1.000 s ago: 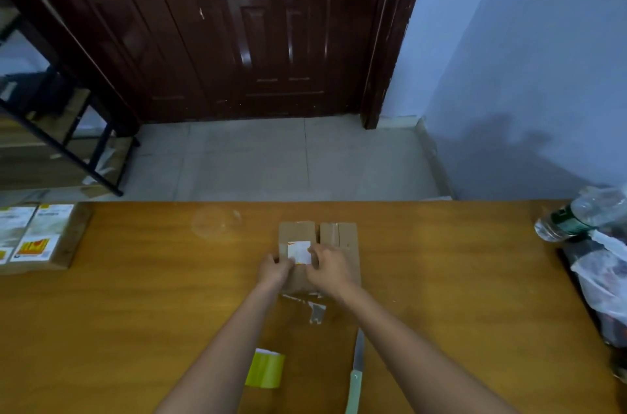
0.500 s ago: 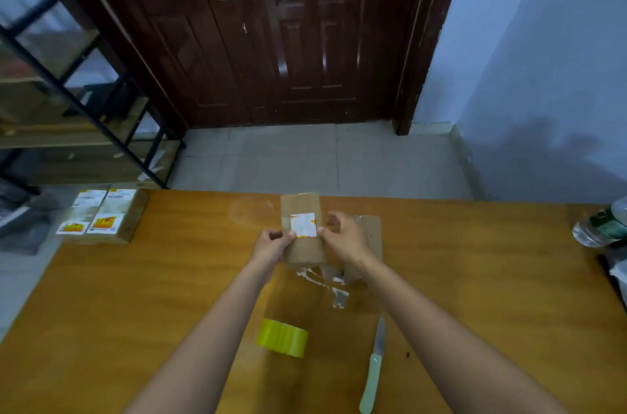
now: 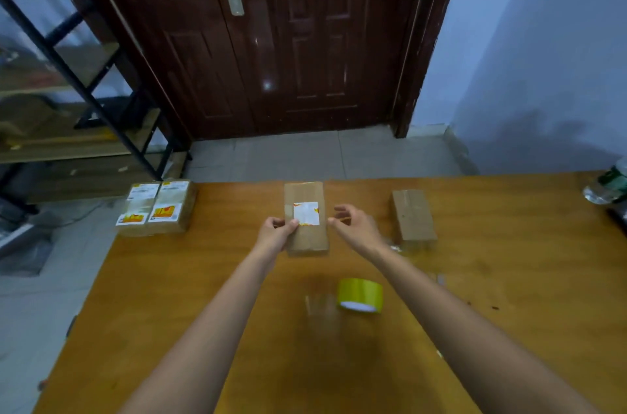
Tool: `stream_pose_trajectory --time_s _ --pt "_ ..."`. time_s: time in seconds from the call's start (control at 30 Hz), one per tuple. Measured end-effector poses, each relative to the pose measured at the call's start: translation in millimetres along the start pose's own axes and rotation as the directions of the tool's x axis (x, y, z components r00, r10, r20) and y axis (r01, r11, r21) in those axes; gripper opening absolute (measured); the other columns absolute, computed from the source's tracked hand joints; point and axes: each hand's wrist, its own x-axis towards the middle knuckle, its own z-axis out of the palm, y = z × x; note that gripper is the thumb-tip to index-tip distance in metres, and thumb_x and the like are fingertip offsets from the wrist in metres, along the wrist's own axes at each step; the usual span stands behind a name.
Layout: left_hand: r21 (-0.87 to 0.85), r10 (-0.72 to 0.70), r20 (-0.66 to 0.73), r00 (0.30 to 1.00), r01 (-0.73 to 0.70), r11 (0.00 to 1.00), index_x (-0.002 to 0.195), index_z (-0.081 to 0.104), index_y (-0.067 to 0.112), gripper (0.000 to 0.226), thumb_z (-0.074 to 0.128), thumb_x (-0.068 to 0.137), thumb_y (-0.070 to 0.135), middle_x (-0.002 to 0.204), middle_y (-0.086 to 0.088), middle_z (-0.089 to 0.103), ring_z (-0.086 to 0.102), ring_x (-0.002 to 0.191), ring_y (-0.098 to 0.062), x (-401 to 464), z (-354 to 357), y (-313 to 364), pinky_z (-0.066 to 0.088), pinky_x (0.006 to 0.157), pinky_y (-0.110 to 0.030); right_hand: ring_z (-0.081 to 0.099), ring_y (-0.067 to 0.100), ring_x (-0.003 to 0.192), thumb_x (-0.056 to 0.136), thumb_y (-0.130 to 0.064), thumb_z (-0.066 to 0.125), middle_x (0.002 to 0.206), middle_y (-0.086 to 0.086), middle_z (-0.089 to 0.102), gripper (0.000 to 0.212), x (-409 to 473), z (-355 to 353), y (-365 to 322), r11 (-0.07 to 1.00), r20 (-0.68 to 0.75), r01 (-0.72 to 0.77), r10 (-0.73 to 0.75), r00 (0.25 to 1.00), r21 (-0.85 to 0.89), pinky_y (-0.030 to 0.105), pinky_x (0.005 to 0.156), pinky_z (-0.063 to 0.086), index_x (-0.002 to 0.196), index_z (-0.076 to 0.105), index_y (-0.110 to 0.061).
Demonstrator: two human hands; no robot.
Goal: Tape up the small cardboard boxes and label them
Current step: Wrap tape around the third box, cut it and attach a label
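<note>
Box (image 3: 306, 220) with white label (image 3: 306, 213) sits in my left grip (image 3: 276, 234), fingers pinched on its left edge, above the table (image 3: 509, 277). Right grip (image 3: 353, 227) spread apart, just beside the box's right edge. Unlabeled box (image 3: 414, 215) to the right, two labeled boxes (image 3: 157, 206) far left, yellow tape roll (image 3: 360, 295) nearer me.

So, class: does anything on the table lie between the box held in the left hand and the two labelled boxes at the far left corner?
Nothing visible does. The held box, gripped by the left hand, is separated from the labelled pair only by bare table. The tape roll lies nearer the person, off that path.
</note>
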Motion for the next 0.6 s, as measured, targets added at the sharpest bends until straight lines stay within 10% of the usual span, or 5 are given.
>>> stream_pose_trajectory --time_s 0.3,0.6 --pt "0.090 -0.171 -0.020 0.985 0.172 0.981 0.112 0.052 0.005 0.030 0.065 0.093 0.024 0.108 -0.009 0.056 0.053 0.096 -0.022 -14 -58 -83 0.047 0.082 -0.036 0.061 0.020 0.106 0.083 -0.055 0.062 0.111 -0.002 0.068 0.049 -56 30 52 0.839 -0.006 -0.054 0.061 0.998 -0.541 0.031 0.081 0.047 0.115 0.064 -0.018" --pt "0.101 -0.126 -0.058 0.990 0.131 0.986 0.106 0.052 0.009 0.024 0.062 0.094 0.027 0.110 -0.011 0.060 0.056 0.096 -0.023 17 -33 -108 0.049 0.090 -0.042 0.066 0.027 0.083 0.073 -0.069 0.066 0.081 0.009 0.071 0.061 -68 36 93 0.830 0.024 -0.119 0.157 0.987 -0.545 0.036 0.067 0.052 0.096 0.073 -0.013"
